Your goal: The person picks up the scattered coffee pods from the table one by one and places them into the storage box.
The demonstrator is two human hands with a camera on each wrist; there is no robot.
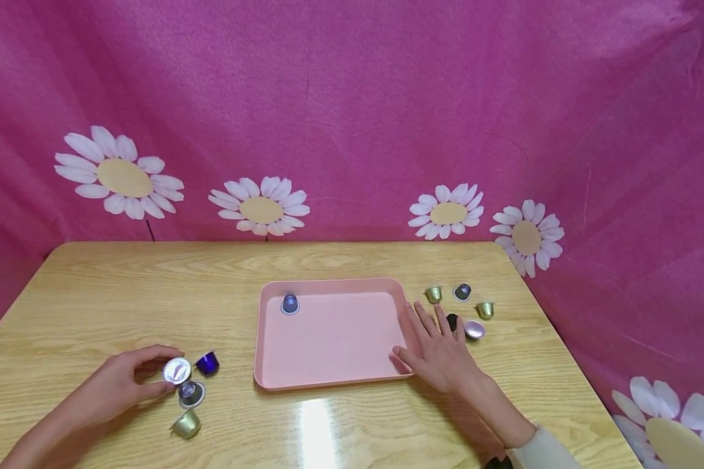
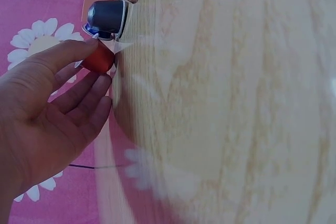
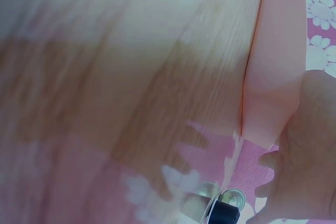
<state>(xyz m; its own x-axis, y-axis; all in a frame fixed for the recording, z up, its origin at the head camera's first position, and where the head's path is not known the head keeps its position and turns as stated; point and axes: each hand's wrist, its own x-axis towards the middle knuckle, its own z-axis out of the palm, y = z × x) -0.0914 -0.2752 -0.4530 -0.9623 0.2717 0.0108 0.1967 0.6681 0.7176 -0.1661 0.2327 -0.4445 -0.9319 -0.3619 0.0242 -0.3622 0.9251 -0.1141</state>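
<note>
My left hand point(image 1: 120, 381) pinches a red coffee capsule point(image 2: 98, 59) between thumb and fingers; its silver foil lid point(image 1: 177, 370) faces the head camera. Close by are a dark blue capsule point(image 1: 208, 363), a dark grey capsule point(image 1: 191, 393) and a gold-green capsule point(image 1: 186, 424). My right hand point(image 1: 444, 359) hovers with fingers spread over the right rim of the pink tray point(image 1: 328, 383), holding nothing. Just past its fingertips sits a gold capsule point(image 1: 433, 294), and a black capsule point(image 1: 452, 321) is partly hidden by the fingers.
In the tray's far left corner stands a blue-grey capsule point(image 1: 290, 303). Farther right on the wooden table point(image 1: 152, 286) lie a dark capsule point(image 1: 462, 292), another gold capsule point(image 1: 485, 310) and a lilac-lidded capsule point(image 1: 474, 330). A pink flowered cloth point(image 1: 352, 117) hangs behind the table.
</note>
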